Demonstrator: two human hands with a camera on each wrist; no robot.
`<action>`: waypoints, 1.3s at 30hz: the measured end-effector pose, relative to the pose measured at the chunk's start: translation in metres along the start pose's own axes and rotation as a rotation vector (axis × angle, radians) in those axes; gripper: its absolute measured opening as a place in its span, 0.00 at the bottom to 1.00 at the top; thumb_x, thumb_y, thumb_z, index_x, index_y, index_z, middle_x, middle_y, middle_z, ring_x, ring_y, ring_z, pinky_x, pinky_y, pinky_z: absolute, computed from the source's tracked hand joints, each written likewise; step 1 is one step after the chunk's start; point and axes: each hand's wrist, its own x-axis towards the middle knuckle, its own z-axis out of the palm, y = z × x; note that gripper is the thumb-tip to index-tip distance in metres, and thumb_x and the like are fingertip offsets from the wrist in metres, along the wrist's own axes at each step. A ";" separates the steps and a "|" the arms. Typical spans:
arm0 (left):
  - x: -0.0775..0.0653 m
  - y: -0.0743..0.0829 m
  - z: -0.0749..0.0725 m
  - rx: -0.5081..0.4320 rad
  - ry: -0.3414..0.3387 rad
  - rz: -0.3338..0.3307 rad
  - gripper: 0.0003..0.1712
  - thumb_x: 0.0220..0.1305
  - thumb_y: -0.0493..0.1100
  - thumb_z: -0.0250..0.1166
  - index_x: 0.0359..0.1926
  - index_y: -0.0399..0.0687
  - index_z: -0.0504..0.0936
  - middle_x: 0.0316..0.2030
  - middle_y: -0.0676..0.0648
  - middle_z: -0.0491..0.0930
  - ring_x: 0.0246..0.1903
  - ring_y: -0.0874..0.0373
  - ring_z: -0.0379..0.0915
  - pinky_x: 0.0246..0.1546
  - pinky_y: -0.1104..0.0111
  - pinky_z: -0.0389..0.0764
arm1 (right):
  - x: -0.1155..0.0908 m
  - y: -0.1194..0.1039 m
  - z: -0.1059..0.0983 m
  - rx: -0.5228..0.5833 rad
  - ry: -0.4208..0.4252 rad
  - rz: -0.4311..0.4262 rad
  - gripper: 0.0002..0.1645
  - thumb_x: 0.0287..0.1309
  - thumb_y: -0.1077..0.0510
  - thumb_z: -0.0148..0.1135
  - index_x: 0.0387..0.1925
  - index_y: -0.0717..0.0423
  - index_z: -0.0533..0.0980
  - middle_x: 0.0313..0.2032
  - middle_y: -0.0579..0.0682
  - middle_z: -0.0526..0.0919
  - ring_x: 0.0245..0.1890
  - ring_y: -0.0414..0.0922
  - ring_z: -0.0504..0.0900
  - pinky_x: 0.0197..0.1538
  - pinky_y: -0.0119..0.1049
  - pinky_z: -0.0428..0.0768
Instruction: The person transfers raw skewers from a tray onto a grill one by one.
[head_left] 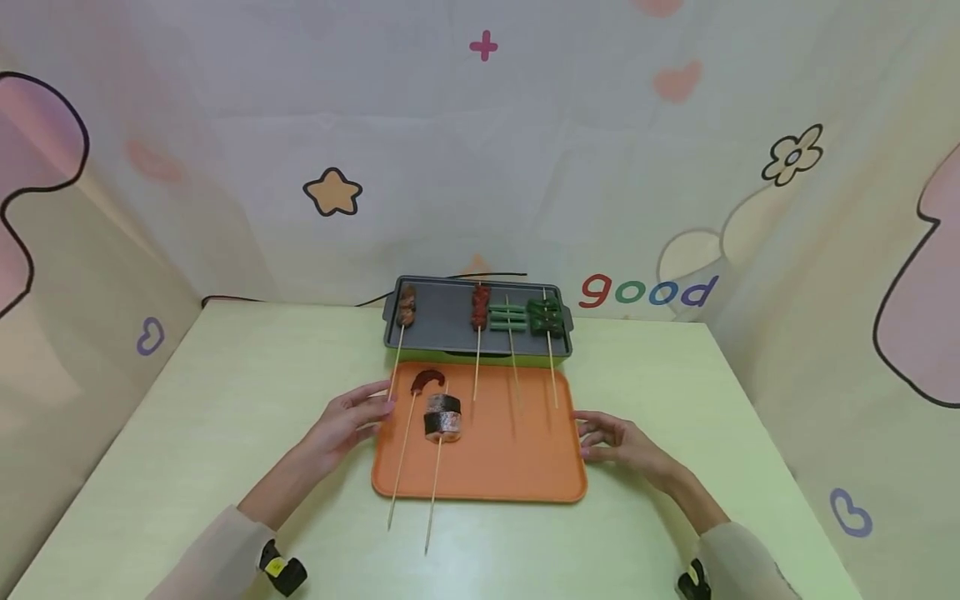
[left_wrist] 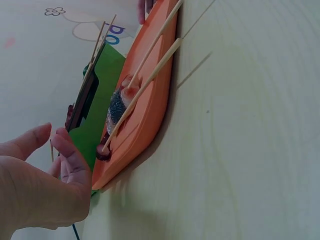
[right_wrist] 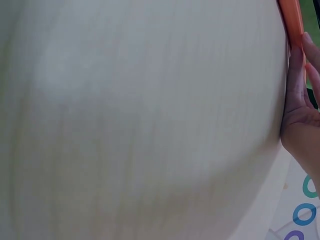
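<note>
An orange tray (head_left: 517,450) lies on the table. On its left side rest a skewer with a curled dark-red piece (head_left: 428,380) and a skewer with a thick black-and-white banded piece (head_left: 442,417); their sticks overhang the front rim. My left hand (head_left: 347,427) is at the tray's left edge, beside the stick of a brown meat skewer (head_left: 407,307). In the left wrist view, a gap shows between its thumb and finger, with that stick behind. My right hand (head_left: 618,442) has its fingertips at the tray's right rim, fingers loosely bent.
Behind the tray stands a grey-topped green grill (head_left: 450,321). On it lie the brown meat skewer, a red skewer (head_left: 480,307), a green-bean skewer (head_left: 507,318) and a leafy green skewer (head_left: 545,317), sticks toward me. A patterned curtain (head_left: 465,183) closes off the back and sides.
</note>
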 end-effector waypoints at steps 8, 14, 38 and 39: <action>-0.015 -0.006 -0.012 0.118 -0.072 0.004 0.39 0.67 0.45 0.70 0.75 0.42 0.66 0.58 0.48 0.82 0.45 0.64 0.83 0.43 0.73 0.80 | 0.003 -0.001 0.024 0.026 0.012 -0.028 0.40 0.66 0.60 0.67 0.74 0.65 0.63 0.58 0.62 0.76 0.48 0.34 0.82 0.51 0.26 0.81; -0.020 -0.004 -0.021 0.181 -0.098 -0.014 0.36 0.68 0.46 0.69 0.72 0.40 0.69 0.57 0.46 0.83 0.45 0.60 0.84 0.43 0.72 0.81 | 0.008 -0.004 0.036 0.035 0.024 -0.028 0.39 0.66 0.61 0.67 0.74 0.64 0.63 0.59 0.64 0.75 0.48 0.35 0.82 0.51 0.26 0.82; -0.041 -0.031 0.018 0.341 -0.347 0.101 0.29 0.64 0.34 0.69 0.64 0.26 0.71 0.42 0.44 0.82 0.37 0.58 0.85 0.40 0.63 0.88 | -0.001 0.001 0.005 -0.024 0.022 -0.017 0.40 0.65 0.60 0.67 0.74 0.65 0.63 0.61 0.64 0.76 0.50 0.35 0.81 0.53 0.25 0.81; -0.041 -0.033 0.021 0.339 -0.339 0.108 0.29 0.64 0.33 0.69 0.63 0.26 0.72 0.41 0.44 0.82 0.36 0.59 0.85 0.39 0.64 0.88 | -0.003 0.002 0.004 -0.027 0.019 -0.016 0.40 0.66 0.60 0.67 0.74 0.65 0.63 0.61 0.64 0.76 0.50 0.35 0.81 0.53 0.26 0.82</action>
